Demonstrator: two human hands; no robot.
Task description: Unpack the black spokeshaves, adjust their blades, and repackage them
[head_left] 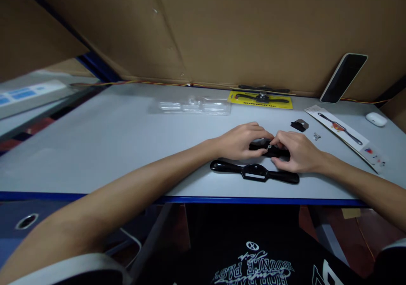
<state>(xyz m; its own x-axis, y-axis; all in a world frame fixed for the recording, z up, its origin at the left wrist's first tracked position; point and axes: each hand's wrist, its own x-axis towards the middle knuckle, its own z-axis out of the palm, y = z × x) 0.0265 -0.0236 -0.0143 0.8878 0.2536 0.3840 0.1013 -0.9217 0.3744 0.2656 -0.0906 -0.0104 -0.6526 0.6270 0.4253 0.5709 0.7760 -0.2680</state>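
Observation:
Both my hands are closed around a black spokeshave (pixel 275 151) lying low over the table. My left hand (pixel 243 142) grips its left side, thumb along the near edge. My right hand (pixel 296 152) holds its right side, with fingertips at a small round metal screw (pixel 269 146) near the middle. My fingers cover much of the tool. Just in front of them lies a second black spokeshave body (pixel 253 171), with an open slot in its centre. Beyond my right hand are a dark blade with a black cap piece (pixel 300 125) and several small metal screws (pixel 316 136).
At the back are a clear plastic blister pack (pixel 193 106) and a yellow card with a spokeshave picture (pixel 261 100). A white printed box (pixel 344 135), a white earphone case (pixel 376 119) and a leaning phone (pixel 344 78) stand right. Cardboard walls the grey table (pixel 111 149).

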